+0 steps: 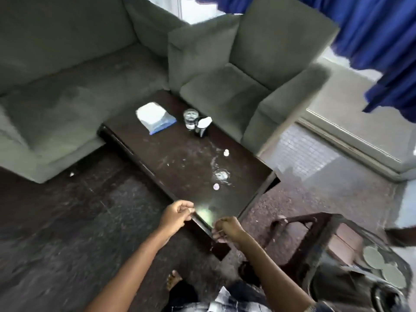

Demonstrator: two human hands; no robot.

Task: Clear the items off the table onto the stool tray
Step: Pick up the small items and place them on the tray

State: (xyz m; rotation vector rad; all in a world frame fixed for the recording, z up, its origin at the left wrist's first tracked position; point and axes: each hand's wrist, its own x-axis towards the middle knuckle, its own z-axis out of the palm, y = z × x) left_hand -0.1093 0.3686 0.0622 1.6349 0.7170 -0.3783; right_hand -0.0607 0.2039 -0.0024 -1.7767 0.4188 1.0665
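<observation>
Glass [190, 119] stands well beyond the curled fingers [186, 210].

— What's around you?
— I face a grey-green sofa [67, 82] and matching armchair [236, 86] on a dark speckled floor [56, 233].
— Light?
— Daylight floods in past blue curtains [371, 30] on my right.

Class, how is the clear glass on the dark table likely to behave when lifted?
The glass looks smooth, so probably slippery and breakable. It seems to hold water, so tilting may spill. The black holder stands close; it might get knocked.
</observation>
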